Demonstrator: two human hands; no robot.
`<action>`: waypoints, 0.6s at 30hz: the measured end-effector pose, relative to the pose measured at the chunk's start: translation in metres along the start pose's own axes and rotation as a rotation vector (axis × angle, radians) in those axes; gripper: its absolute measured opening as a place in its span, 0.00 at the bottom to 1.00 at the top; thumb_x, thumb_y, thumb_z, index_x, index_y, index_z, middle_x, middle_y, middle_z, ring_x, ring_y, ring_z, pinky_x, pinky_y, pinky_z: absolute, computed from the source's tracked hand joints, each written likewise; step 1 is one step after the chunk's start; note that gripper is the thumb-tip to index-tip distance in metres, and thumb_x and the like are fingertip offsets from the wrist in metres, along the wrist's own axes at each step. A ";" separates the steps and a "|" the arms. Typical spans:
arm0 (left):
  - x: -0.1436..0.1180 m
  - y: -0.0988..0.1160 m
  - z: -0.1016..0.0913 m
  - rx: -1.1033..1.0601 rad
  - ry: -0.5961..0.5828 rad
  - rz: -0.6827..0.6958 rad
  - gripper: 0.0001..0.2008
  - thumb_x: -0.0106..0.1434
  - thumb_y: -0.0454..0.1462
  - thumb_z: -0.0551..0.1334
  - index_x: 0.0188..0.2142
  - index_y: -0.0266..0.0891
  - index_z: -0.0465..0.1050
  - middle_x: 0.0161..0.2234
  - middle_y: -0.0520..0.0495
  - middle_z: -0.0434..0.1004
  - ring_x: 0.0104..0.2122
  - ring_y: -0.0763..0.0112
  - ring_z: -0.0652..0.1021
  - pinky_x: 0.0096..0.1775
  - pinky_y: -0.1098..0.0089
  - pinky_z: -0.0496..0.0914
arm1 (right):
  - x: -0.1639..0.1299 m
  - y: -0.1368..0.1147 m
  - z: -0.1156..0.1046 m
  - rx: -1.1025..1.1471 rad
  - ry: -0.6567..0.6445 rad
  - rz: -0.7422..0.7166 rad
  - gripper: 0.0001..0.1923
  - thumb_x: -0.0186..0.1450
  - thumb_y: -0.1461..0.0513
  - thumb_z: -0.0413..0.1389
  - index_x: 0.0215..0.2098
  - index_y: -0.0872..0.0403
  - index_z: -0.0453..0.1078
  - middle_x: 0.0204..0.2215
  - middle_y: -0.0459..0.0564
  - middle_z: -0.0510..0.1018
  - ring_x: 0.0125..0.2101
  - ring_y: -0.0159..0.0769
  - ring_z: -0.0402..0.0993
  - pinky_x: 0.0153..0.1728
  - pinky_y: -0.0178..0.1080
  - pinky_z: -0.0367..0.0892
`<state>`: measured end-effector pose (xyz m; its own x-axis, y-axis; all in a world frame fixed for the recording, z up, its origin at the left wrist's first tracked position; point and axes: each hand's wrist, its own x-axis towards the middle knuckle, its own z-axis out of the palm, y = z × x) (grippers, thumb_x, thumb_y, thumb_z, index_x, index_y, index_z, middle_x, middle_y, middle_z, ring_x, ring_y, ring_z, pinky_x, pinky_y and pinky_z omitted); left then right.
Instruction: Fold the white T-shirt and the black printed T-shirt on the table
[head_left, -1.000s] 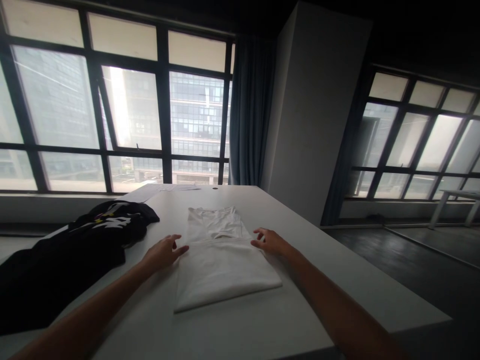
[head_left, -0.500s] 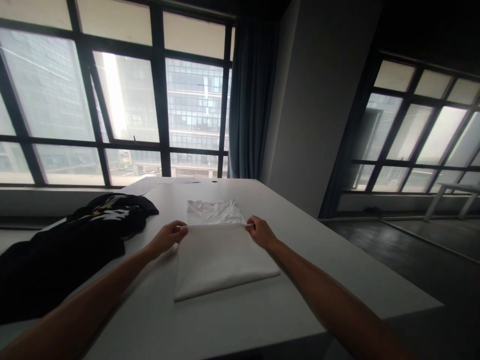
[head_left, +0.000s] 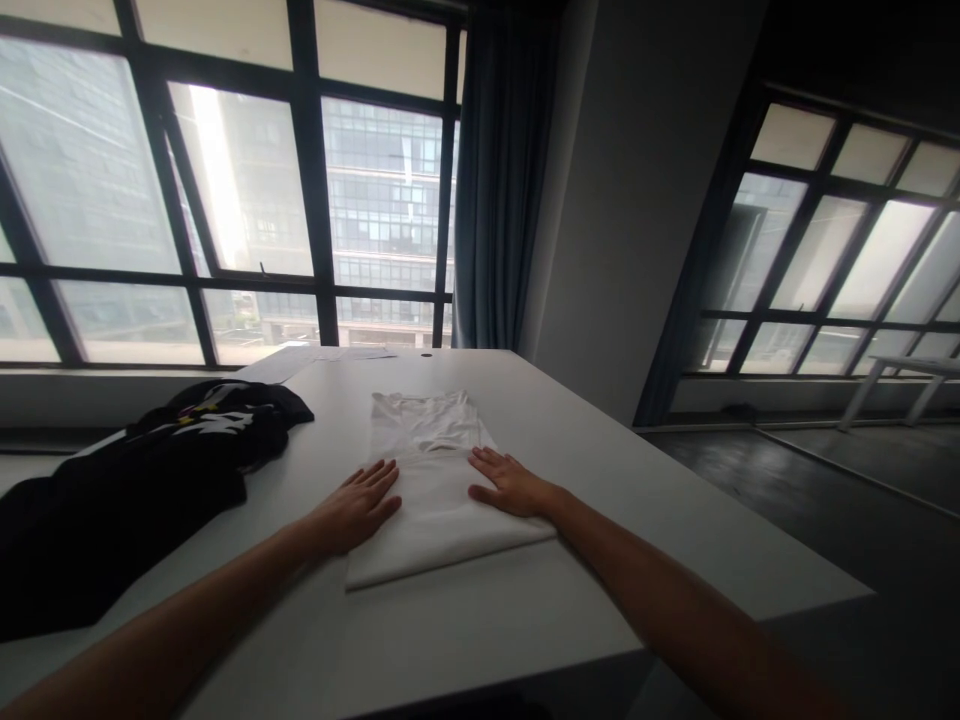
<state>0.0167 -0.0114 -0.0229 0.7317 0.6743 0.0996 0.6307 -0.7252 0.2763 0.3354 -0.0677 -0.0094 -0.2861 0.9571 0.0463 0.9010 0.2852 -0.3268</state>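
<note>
Head view: I see left hand [head_left: 357,508] and right hand [head_left: 514,486] open, palms down on the folded white shirt [head_left: 436,495], nearer the front edge of the desk [head_left: 525,615] than its far edge; what looks like black clothing [head_left: 142,510] lies toward the left edge.

A: State the light source.
B: Daylight enters through the dark-framed left window [head_left: 381,198] and the far right window [head_left: 821,245]; one left pane [head_left: 244,180] stands ajar.
A: State structure and furniture.
B: A blue curtain [head_left: 495,190] hangs beside a grey pillar [head_left: 630,220]. The desk [head_left: 585,450] is white; a table [head_left: 919,367] stands on the dark floor [head_left: 720,470] at far right.
</note>
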 end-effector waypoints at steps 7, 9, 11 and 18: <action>-0.007 -0.010 -0.005 0.000 -0.075 -0.006 0.37 0.69 0.57 0.43 0.69 0.41 0.47 0.70 0.42 0.39 0.69 0.56 0.44 0.66 0.51 0.41 | -0.003 0.002 0.005 -0.073 -0.068 0.106 0.43 0.67 0.36 0.37 0.71 0.50 0.43 0.70 0.51 0.40 0.69 0.47 0.34 0.66 0.54 0.30; -0.017 0.002 -0.013 0.002 -0.126 0.075 0.38 0.67 0.58 0.47 0.69 0.42 0.45 0.70 0.42 0.37 0.69 0.53 0.42 0.65 0.48 0.38 | -0.004 0.005 0.002 -0.084 -0.067 0.137 0.43 0.67 0.37 0.35 0.71 0.51 0.42 0.70 0.52 0.40 0.69 0.46 0.34 0.66 0.54 0.31; -0.027 0.020 -0.019 -0.030 -0.183 0.217 0.38 0.66 0.57 0.51 0.70 0.47 0.41 0.70 0.45 0.35 0.69 0.52 0.40 0.65 0.46 0.36 | -0.005 0.008 0.001 -0.098 -0.072 0.147 0.43 0.67 0.37 0.34 0.71 0.52 0.42 0.70 0.52 0.40 0.69 0.46 0.34 0.66 0.54 0.30; -0.039 0.061 -0.010 -0.177 -0.237 0.453 0.30 0.70 0.51 0.50 0.69 0.55 0.44 0.70 0.54 0.42 0.68 0.55 0.48 0.67 0.48 0.41 | -0.004 -0.013 0.000 -0.144 0.030 0.065 0.41 0.70 0.40 0.34 0.71 0.55 0.43 0.70 0.55 0.43 0.69 0.45 0.35 0.66 0.54 0.28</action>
<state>0.0243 -0.0803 -0.0003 0.9715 0.2347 0.0339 0.2000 -0.8877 0.4147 0.3244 -0.0756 -0.0055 -0.2181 0.9742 0.0582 0.9554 0.2253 -0.1912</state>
